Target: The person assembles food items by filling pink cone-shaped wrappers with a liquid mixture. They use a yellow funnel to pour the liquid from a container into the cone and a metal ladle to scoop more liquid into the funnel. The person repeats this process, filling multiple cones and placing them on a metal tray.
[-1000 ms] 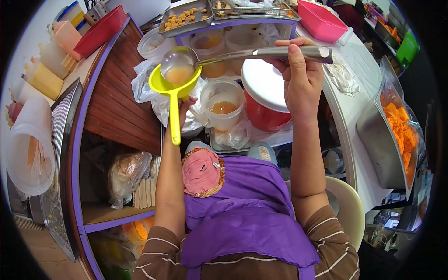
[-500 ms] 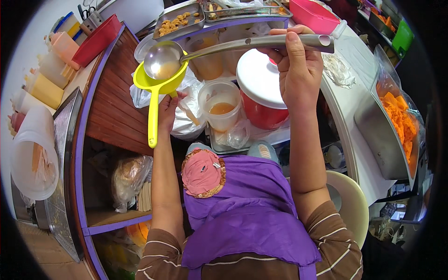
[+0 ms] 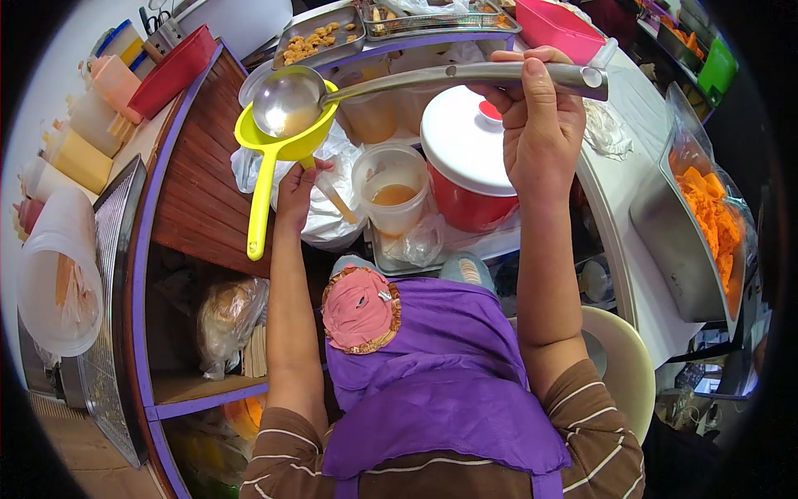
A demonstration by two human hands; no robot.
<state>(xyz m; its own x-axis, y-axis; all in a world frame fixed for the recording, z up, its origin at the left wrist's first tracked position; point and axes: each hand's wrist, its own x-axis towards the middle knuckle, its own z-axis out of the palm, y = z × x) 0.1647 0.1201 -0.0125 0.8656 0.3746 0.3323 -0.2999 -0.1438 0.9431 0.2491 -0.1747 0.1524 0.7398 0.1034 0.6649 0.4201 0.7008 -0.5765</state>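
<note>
My right hand (image 3: 544, 125) is wrapped round the handle end of a long metal ladle (image 3: 399, 81). The ladle's bowl, with a little light brown liquid in it, sits in the mouth of a yellow funnel (image 3: 287, 150) with a long handle. Under the funnel, my left hand (image 3: 297, 193) has its fingers closed at the spout. A narrow clear plastic bag (image 3: 339, 202) with something brown in it slants down beside those fingers; how it is held is partly hidden. To its right, a translucent tub (image 3: 391, 183) contains brown liquid.
A red bucket with a white lid (image 3: 465, 141) stands right of the tub. White plastic bags (image 3: 332, 220) lie behind my left hand. A metal tray (image 3: 320, 37) of brown pieces is at the back. On the right is a steel pan (image 3: 677, 233) with orange food.
My right hand has shifted slightly right and up with the ladle. The funnel has turned a little, its handle swinging left. My left hand has moved slightly left.
</note>
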